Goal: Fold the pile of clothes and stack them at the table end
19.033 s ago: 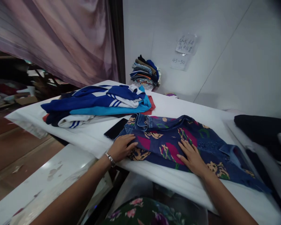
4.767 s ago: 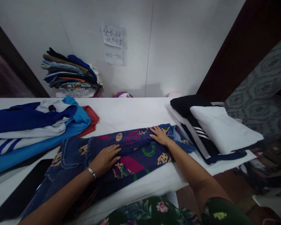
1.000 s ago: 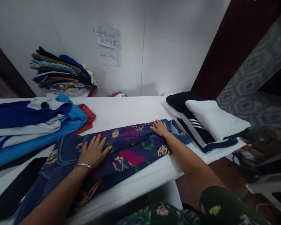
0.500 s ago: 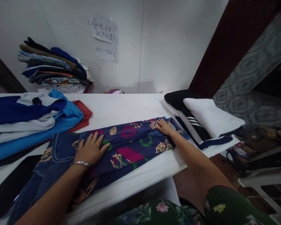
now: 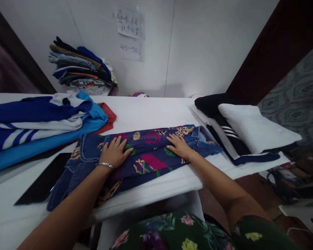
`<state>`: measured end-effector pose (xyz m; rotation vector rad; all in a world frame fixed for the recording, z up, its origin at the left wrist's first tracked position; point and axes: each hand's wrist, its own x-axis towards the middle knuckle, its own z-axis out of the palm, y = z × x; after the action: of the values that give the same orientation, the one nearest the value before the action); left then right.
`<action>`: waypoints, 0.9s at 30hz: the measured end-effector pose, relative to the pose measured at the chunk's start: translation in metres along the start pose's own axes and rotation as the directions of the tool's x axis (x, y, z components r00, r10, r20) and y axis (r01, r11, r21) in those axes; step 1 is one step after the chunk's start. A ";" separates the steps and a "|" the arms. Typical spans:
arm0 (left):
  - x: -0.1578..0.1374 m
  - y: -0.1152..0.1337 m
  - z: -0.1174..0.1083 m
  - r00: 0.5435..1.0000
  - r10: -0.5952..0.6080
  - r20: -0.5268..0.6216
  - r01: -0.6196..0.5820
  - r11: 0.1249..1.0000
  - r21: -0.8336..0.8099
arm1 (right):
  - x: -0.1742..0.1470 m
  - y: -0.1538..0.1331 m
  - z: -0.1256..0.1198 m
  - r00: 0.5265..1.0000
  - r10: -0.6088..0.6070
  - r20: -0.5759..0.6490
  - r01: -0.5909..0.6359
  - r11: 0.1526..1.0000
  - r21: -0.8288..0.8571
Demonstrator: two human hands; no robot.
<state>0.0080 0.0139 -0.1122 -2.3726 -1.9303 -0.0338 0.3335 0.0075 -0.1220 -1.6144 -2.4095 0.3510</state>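
Observation:
A dark blue patterned denim shirt [image 5: 152,154] lies folded lengthwise across the white table [image 5: 151,111], its collar to the right and a sleeve hanging over toward the left front. Flat on the shirt's left part rests my left hand [image 5: 114,152], fingers spread, a silver bracelet at the wrist. My right hand [image 5: 179,146] presses on the cloth near the collar end, palm down with fingers stretched out. Neither hand grips anything. A black flat board [image 5: 43,180] sits partly under the shirt's left end.
Blue and white garments [image 5: 41,113] are heaped at the left. Folded clothes, with a white one [image 5: 258,128] on top, are piled at the right end. A tall stack of folded clothes [image 5: 80,71] stands by the wall behind, near paper signs [image 5: 130,24].
My right hand has slid left and slightly down from the collar area, so more of the collar shows. My left hand stays on the same part of the shirt. The view has shifted left.

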 end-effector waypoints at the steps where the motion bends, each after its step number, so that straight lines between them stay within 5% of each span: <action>1: 0.000 0.000 0.000 1.000 -0.003 -0.002 0.003 1.000 -0.012 | 0.000 0.001 0.001 1.000 -0.001 -0.009 0.001 1.000 0.002; 7: -0.006 -0.003 -0.006 0.982 0.070 -0.177 -0.104 0.976 -0.191 | -0.006 0.005 0.002 0.991 -0.028 -0.132 0.039 0.996 0.084; 14: -0.009 0.001 -0.009 0.911 0.329 -0.248 -0.395 0.869 -0.298 | -0.011 0.001 0.005 0.874 -0.239 -0.423 0.314 0.942 0.118; 27: -0.011 0.007 -0.013 0.901 0.398 -0.173 -0.434 0.844 -0.316 | 0.007 -0.021 0.008 0.903 -0.286 -0.321 0.335 0.936 0.109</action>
<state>0.0128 0.0011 -0.1006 -2.9027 -1.4155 -0.4961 0.3097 0.0059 -0.1225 -1.0973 -2.2838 0.2168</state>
